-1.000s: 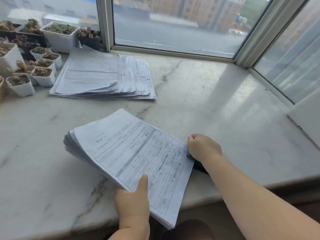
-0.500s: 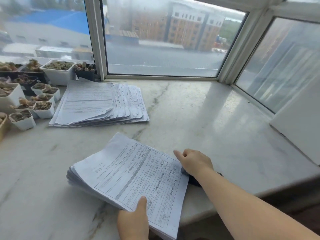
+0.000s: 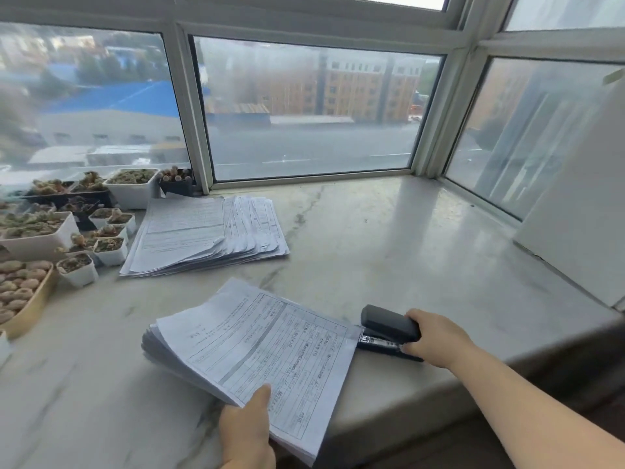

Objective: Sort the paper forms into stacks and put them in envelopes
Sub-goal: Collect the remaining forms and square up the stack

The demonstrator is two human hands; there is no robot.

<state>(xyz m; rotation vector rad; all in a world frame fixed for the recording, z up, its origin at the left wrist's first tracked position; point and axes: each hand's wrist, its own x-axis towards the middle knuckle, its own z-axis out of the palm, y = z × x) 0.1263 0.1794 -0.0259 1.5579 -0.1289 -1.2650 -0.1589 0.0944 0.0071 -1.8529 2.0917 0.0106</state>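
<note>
A thick stack of printed forms (image 3: 257,350) lies tilted at the front of the marble sill, its near corner over the edge. My left hand (image 3: 247,431) grips that near corner, thumb on top. My right hand (image 3: 436,336) holds a black stapler (image 3: 389,328) by its rear end, just right of the stack's far right corner; the stapler's jaws are parted and point at the paper. A second, fanned pile of forms (image 3: 206,235) rests further back on the left. No envelope is visible.
Several small white pots of succulents (image 3: 108,247) and a tan tray of round plants (image 3: 23,292) crowd the left side. Window frames (image 3: 192,113) close the back and right. A white panel (image 3: 581,211) leans at the far right. The marble sill (image 3: 389,238) stretches between.
My right fist has come off the stack's corner and drawn back to the right, uncovering the stapler it holds. The view has tilted up toward the window.
</note>
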